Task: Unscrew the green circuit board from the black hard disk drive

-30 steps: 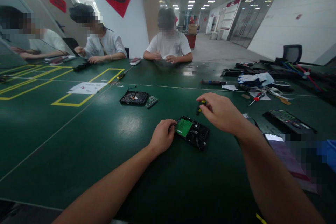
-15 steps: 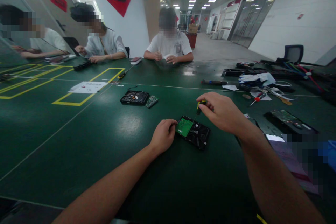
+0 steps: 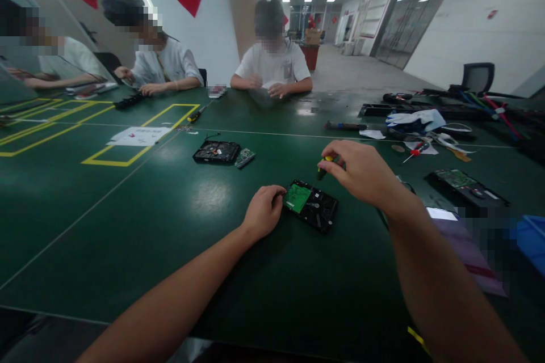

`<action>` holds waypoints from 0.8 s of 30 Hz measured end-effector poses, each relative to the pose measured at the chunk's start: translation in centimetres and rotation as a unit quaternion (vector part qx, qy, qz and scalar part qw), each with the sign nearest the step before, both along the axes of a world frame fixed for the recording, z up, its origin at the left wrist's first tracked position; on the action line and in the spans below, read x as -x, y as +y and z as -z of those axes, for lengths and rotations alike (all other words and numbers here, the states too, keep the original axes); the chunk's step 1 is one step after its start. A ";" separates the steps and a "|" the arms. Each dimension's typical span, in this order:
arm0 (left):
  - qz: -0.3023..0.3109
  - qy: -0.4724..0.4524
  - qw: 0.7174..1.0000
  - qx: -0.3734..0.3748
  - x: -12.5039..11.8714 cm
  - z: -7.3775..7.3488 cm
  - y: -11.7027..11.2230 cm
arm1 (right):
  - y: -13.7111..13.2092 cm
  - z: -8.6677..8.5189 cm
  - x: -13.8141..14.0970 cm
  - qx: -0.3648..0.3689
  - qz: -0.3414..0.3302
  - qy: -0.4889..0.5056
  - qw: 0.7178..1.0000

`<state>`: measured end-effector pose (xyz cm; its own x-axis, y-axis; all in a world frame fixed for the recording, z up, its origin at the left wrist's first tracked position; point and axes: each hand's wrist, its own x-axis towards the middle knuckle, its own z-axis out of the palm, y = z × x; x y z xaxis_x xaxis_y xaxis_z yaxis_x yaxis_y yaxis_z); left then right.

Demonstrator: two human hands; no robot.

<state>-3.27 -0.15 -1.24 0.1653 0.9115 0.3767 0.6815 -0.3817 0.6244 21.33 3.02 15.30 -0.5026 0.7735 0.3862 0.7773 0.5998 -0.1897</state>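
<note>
The left grip [image 3: 264, 212] touches a hard drive [image 3: 321, 211]; the right grip [image 3: 357, 171] holds a screwdriver [image 3: 321, 173].

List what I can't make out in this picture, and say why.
All in the head view:
- Screwdriver tip: too small and blurred to tell whether it sits in a screw.
- Part of the screwdriver's handle: covered by the right hand.
- How the left hand meets the edge of the hard drive: hidden by the hand itself.
- Print on the white paper: too small.
- Rest of the blue bin: cut off by the right edge.
</note>
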 end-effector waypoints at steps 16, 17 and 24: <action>0.004 0.007 1.000 -0.007 0.0 0.1 0.2 | 0.6 0.4 -0.6 0.014 -0.036 0.041 0.998; 0.005 0.008 1.000 -0.010 0.0 0.1 0.1 | 0.6 0.5 -0.5 0.009 -0.039 0.042 0.998; 0.004 0.023 1.000 -0.018 -0.2 -0.1 -0.1 | 0.8 0.6 -0.6 -0.018 -0.027 0.025 0.999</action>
